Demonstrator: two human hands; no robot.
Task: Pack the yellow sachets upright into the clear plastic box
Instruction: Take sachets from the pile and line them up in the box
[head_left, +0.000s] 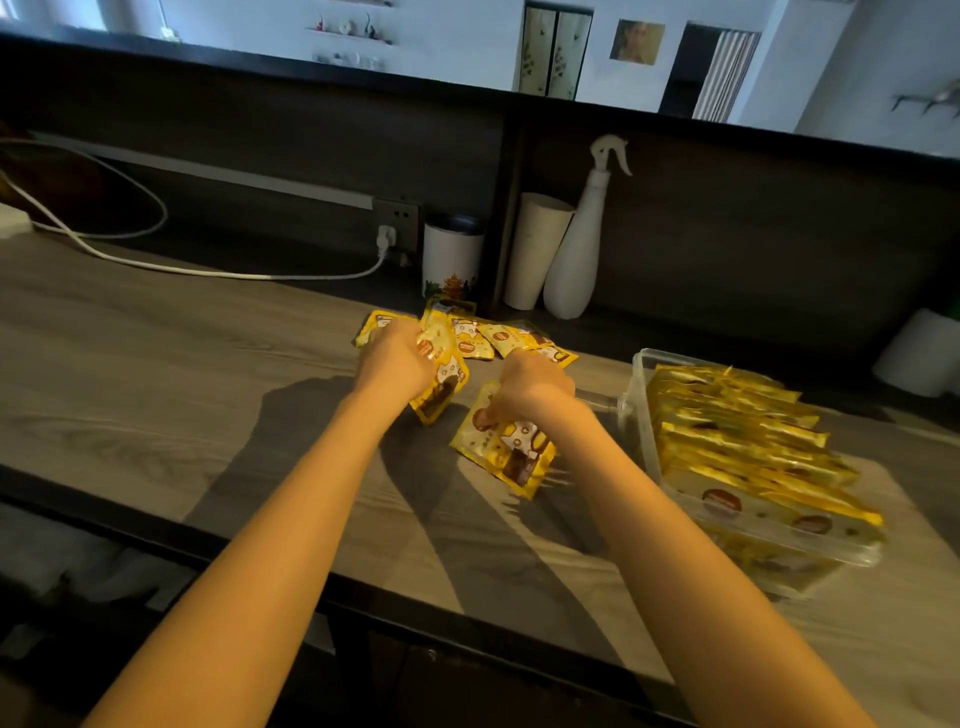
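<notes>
Several loose yellow sachets (488, 340) lie in a small heap on the grey wooden table, near its back. My left hand (392, 358) is closed on a yellow sachet (441, 382) at the heap's near left side. My right hand (535, 387) grips another yellow sachet (506, 449) by its top, just in front of the heap; this sachet looks blurred. To the right stands the clear plastic box (641, 410), packed with several yellow sachets standing on edge in a row (743, 441).
Against the dark back panel stand a white mug (449, 257), a paper cup (535, 249) and a white spray bottle (582, 239). A white cable (171, 265) runs from a wall socket across the table's left. A white roll (922, 353) sits at far right.
</notes>
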